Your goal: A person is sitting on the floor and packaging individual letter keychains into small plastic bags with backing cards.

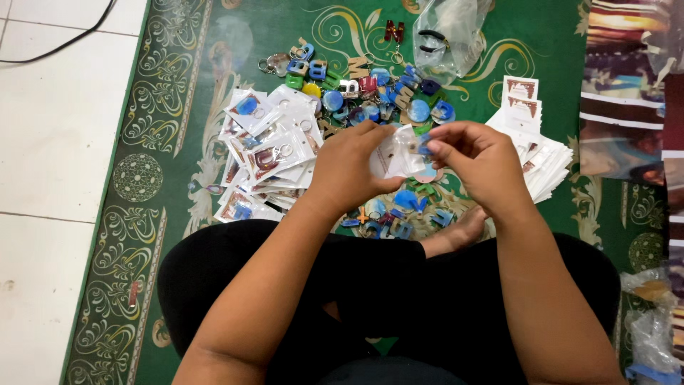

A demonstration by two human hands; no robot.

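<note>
My left hand (349, 167) grips a small clear plastic pouch (394, 158) with a card inside, held above my crossed legs. My right hand (477, 160) pinches a small blue keychain charm (425, 145) at the pouch's mouth. A loose heap of coloured letter-shaped and round keychains (370, 93) lies on the green patterned carpet (185, 107) beyond my hands. Several more charms (399, 214) lie just below my hands, near my foot.
A pile of filled clear pouches (267, 153) lies left of my hands. A stack of white printed cards (541, 153) sits at the right. A clear plastic bag holding pliers (445, 36) rests at the top. White floor tiles (50, 142) border the carpet on the left.
</note>
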